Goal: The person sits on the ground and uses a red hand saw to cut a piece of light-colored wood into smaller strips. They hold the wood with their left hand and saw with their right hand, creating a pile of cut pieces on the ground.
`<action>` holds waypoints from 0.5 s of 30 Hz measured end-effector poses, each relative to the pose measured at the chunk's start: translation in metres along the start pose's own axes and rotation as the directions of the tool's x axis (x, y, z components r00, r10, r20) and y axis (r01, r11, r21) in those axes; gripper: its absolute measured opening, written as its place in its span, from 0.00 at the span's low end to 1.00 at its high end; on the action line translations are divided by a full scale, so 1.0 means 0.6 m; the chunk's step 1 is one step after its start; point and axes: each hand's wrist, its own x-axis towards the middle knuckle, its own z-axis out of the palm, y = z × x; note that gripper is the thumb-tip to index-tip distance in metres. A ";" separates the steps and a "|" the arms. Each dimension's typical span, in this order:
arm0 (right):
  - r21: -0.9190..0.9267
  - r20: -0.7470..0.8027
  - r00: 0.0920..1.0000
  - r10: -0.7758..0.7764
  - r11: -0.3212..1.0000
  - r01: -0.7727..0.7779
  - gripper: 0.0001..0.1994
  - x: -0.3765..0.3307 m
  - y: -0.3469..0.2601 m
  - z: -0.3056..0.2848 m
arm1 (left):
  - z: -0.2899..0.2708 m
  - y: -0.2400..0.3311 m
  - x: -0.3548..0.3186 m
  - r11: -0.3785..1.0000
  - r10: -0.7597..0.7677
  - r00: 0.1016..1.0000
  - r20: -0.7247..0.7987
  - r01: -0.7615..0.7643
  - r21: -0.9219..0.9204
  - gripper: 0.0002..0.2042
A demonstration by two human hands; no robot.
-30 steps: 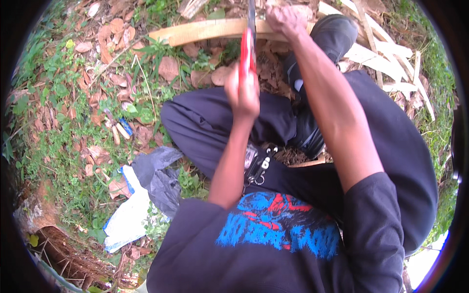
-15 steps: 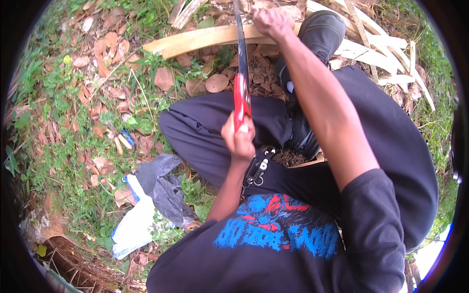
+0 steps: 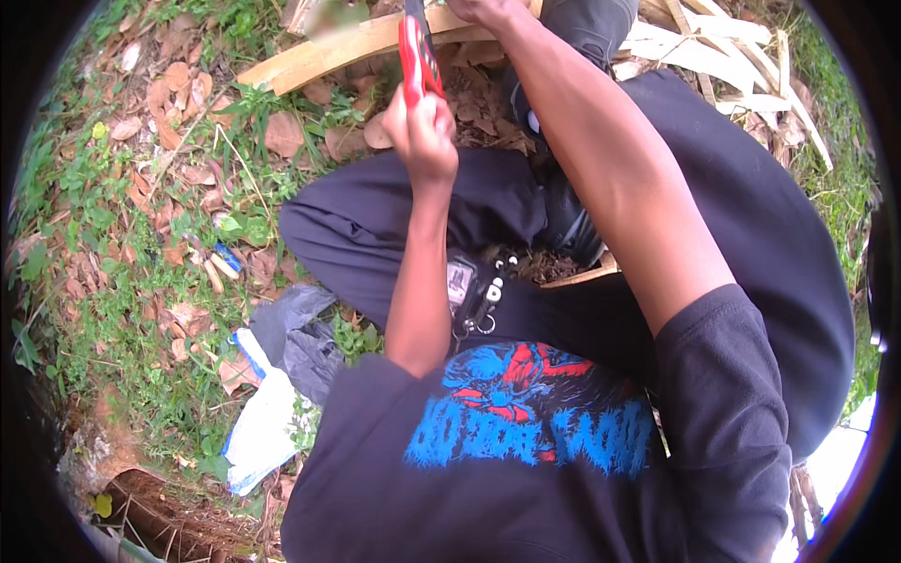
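Observation:
My left hand [image 3: 422, 136] is closed around the red handle of a handsaw [image 3: 411, 61]. Its dark, narrow blade, seen almost edge-on, points away from me and runs out at the top of the picture. Beneath the blade lies a long, pale wooden strip [image 3: 324, 56] with a slight bend. My right hand [image 3: 483, 9] is closed at the strip's right part, beside my shoe [image 3: 587, 38]. The top edge cuts off some of its fingers. Where the blade meets the wood cannot be made out.
Several pale wooden slats [image 3: 713, 61] lie crossed at the far right. To my left, on grass and dry leaves, are a grey plastic bag [image 3: 305, 342], a white bag [image 3: 263, 427] and small blue and tan pieces [image 3: 225, 263]. A hollow stump [image 3: 141, 497] stands at lower left.
My left hand has pushed the saw forward, away from my body, and that arm is now straighter. My right hand keeps its place at the strip. The whole view has shifted slightly.

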 end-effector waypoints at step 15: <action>0.062 0.015 1.000 0.018 0.998 -0.018 0.13 0.041 -0.021 -0.009 | -0.043 -0.017 -0.061 0.998 -0.055 0.998 -0.041 0.055 0.001 0.11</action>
